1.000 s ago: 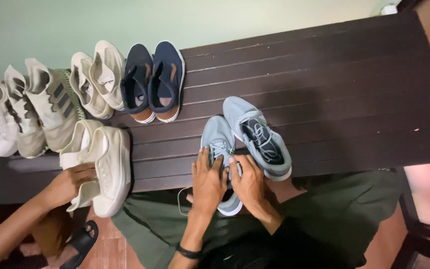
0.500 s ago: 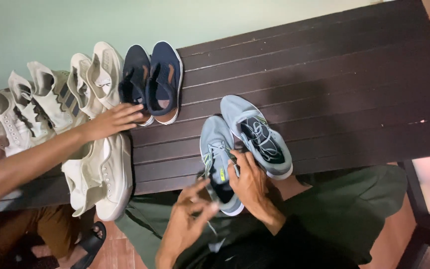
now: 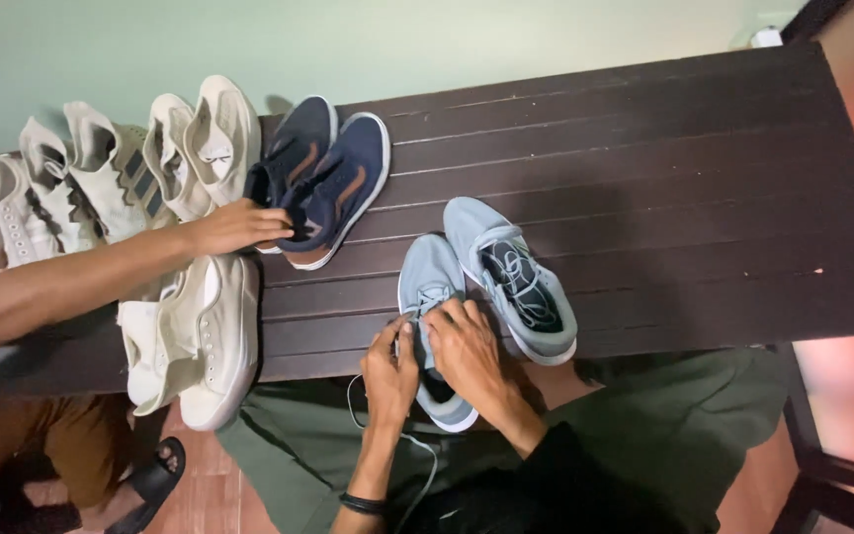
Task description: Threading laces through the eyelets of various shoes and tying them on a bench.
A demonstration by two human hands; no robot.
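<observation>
Dark slatted bench (image 3: 644, 178) under both hands; left hand (image 3: 392, 371) and right hand (image 3: 467, 351) pinch the laces of a light blue sneaker (image 3: 429, 287); its mate (image 3: 511, 277) just right of the grip; another person's hand (image 3: 234, 227) touches navy shoes (image 3: 333, 188) up-left

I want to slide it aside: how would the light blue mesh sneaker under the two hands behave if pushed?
The light blue mesh sneaker probably slides flat on its sole, unlikely to roll. Its heel overhangs the dark wooden bench, so it might tip off. The upper likely gives softly.

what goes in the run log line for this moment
left hand and right hand: on light blue shoe laces | co-worker's hand: touching navy shoes
</observation>
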